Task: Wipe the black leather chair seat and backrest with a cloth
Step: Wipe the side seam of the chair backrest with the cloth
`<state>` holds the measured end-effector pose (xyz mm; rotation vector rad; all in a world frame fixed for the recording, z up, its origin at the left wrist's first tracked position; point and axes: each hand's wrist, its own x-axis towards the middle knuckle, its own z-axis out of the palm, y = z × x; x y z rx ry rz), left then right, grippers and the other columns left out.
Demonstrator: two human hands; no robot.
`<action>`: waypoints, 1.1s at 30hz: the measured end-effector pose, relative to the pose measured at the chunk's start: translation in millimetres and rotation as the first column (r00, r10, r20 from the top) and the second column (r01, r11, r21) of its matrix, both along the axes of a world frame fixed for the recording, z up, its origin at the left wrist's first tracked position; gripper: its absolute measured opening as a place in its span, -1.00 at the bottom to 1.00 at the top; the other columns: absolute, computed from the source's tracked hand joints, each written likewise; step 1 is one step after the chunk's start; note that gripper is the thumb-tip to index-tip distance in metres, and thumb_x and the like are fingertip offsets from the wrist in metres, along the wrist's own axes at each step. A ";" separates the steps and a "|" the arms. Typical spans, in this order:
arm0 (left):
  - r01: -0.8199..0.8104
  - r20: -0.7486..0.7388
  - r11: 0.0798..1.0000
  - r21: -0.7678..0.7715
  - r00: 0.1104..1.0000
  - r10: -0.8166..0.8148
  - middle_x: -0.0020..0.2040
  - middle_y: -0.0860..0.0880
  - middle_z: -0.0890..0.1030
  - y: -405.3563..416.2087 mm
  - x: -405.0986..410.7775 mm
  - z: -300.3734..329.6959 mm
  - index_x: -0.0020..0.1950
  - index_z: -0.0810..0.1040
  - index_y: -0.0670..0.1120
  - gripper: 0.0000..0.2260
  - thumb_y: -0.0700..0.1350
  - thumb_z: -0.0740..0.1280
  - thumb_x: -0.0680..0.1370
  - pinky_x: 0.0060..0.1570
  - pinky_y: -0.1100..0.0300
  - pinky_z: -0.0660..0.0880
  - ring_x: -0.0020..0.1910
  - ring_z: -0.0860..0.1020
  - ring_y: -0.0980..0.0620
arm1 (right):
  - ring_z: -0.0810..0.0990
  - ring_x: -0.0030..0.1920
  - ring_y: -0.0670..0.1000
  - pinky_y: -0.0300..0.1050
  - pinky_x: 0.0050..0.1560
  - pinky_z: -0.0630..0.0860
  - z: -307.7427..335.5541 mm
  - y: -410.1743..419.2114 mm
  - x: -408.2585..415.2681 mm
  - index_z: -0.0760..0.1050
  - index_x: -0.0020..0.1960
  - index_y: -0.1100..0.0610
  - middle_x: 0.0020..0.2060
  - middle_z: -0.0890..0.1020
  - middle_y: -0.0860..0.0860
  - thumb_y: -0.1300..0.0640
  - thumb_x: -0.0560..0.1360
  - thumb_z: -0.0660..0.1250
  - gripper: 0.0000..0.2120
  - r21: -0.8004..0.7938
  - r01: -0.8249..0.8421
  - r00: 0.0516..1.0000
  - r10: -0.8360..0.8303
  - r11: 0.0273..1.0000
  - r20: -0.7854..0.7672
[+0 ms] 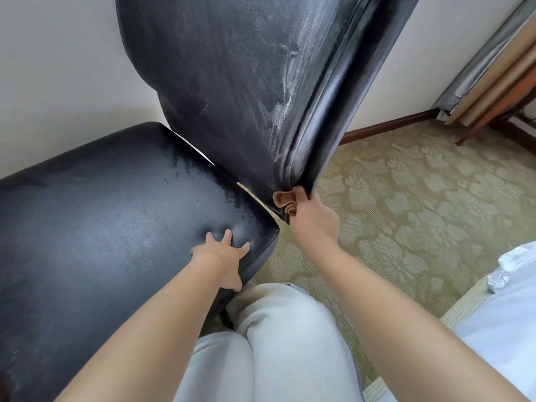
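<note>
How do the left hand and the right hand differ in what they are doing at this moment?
The left hand presses spread fingers flat on the chair seat and holds nothing; the right hand grips a brown cloth. The left is on the seat's corner; the right is at the backrest's lower edge. Both touch the black chair.

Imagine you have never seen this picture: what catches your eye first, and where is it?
The big black chair fills the left and centre, its backrest streaked with whitish smears. At its lower edge the right hand grips a brown cloth, while the left hand presses on the seat.
</note>
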<state>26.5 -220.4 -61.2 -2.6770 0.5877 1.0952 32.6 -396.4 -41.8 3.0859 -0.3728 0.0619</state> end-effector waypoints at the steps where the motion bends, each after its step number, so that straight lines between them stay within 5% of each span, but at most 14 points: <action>1: -0.005 0.001 1.000 -0.005 1.000 0.005 0.57 -0.05 -0.22 0.1 0.6 -0.1 0.55 -0.20 0.21 -0.17 0.15 0.32 0.49 0.31 -0.23 0.33 0.51 -0.16 -0.32 | 0.56 0.04 0.19 -0.04 -0.15 0.40 1.6 1.4 1.5 0.16 0.47 0.04 0.17 0.45 0.10 0.13 0.59 0.09 -0.55 0.033 0.013 1.000 -0.013 0.999 -0.001; 5: -0.008 0.002 1.000 -0.008 1.000 0.008 0.57 -0.05 -0.23 0.2 -0.9 0.8 0.55 -0.21 0.22 -0.18 0.14 0.31 0.50 0.31 -0.24 0.32 0.51 -0.17 -0.32 | 0.58 0.02 0.12 -0.14 -0.21 0.31 -0.2 1.7 -9.0 0.37 0.28 0.09 0.14 0.53 0.03 0.18 0.57 0.12 -0.71 0.001 -0.052 0.992 0.052 0.999 -0.116; 9: 0.009 0.012 1.000 -0.002 1.000 -0.009 0.57 -0.05 -0.24 0.5 -0.6 1.4 0.55 -0.21 0.21 -0.18 0.13 0.31 0.51 0.31 -0.22 0.33 0.51 -0.17 -0.32 | 0.61 -0.17 0.10 -0.13 -0.30 0.32 -10.3 -13.3 -20.7 0.30 0.38 0.13 0.16 0.49 0.07 0.18 0.51 0.26 -0.56 -0.205 -0.217 0.975 0.200 0.955 -0.097; 11: 0.008 0.008 1.000 -0.003 1.000 -0.008 0.57 -0.05 -0.24 1.1 -1.1 1.8 0.55 -0.21 0.21 -0.18 0.13 0.31 0.51 0.32 -0.23 0.32 0.51 -0.17 -0.32 | 0.56 -0.45 0.06 -0.22 -0.45 0.29 -5.7 -16.0 -21.8 0.55 0.19 0.14 -0.08 0.63 0.06 0.16 0.23 0.52 -0.47 -0.262 -0.284 0.956 0.293 0.922 -0.003; 14: 0.015 0.015 1.000 -0.004 1.000 -0.015 0.57 -0.05 -0.23 2.6 -2.1 1.2 0.55 -0.21 0.21 -0.18 0.14 0.31 0.51 0.33 -0.24 0.31 0.52 -0.17 -0.31 | 0.49 -0.56 0.03 -0.29 -0.52 0.24 4.5 -18.3 -19.4 0.66 -0.01 0.13 -0.33 0.62 0.03 0.19 0.05 0.55 -0.51 -0.346 -0.333 0.903 0.402 0.877 0.150; 21: 0.012 0.011 1.000 -0.002 1.000 -0.012 0.58 -0.04 -0.22 3.3 -1.6 3.8 0.54 -0.20 0.22 -0.19 0.13 0.31 0.50 0.33 -0.22 0.31 0.52 -0.16 -0.29 | 0.46 -0.61 0.03 -0.29 -0.50 0.18 9.5 -15.4 -7.9 0.66 -0.09 0.11 -0.44 0.54 0.03 0.19 -0.01 0.58 -0.53 -0.354 -0.225 0.954 0.279 0.908 0.108; 25: 0.103 0.082 0.993 0.051 0.991 -0.107 0.58 -0.06 -0.18 5.5 -0.9 0.8 0.54 -0.20 0.23 -0.21 0.15 0.29 0.51 0.37 -0.20 0.24 0.52 -0.03 -0.29 | 0.62 -0.20 0.10 -0.14 -0.29 0.29 -10.5 -6.4 -4.2 0.44 0.25 0.17 -0.03 0.56 0.11 0.19 0.45 0.33 -0.63 -0.287 -0.201 0.978 0.172 0.937 -0.121; 28: 0.208 0.187 0.972 0.106 0.956 -0.225 0.59 -0.09 -0.15 11.4 0.1 -4.8 0.54 -0.22 0.24 -0.22 0.26 0.24 0.51 0.46 -0.22 -0.03 0.52 -0.04 -0.31 | 0.56 -0.49 0.03 -0.23 -0.45 0.26 -15.2 -0.9 -1.4 0.63 -0.03 0.12 -0.30 0.59 0.03 0.10 0.17 0.53 -0.62 -0.342 -0.171 0.982 0.133 0.924 -0.133; 31: 0.214 0.194 0.971 0.109 0.953 -0.232 0.59 -0.07 -0.15 13.0 1.8 -8.1 0.53 -0.25 0.25 -0.20 0.32 0.22 0.50 0.45 -0.28 -0.08 0.53 -0.09 -0.29 | 0.62 -0.12 0.12 -0.11 -0.25 0.33 -35.3 -7.4 4.4 0.33 0.33 0.24 0.06 0.53 0.13 0.26 0.51 0.24 -0.60 -0.309 -0.238 0.962 0.178 0.921 -0.209; 33: 0.196 0.182 0.975 0.104 0.960 -0.212 0.59 -0.06 -0.16 11.2 3.7 -7.8 0.53 -0.25 0.25 -0.19 0.33 0.23 0.50 0.43 -0.32 -0.04 0.53 -0.10 -0.28 | 0.59 -0.01 0.15 -0.09 -0.19 0.31 -38.1 -9.1 11.4 0.29 0.35 0.23 0.12 0.50 0.13 0.27 0.57 0.14 -0.65 -0.261 -0.252 0.954 0.193 0.932 -0.231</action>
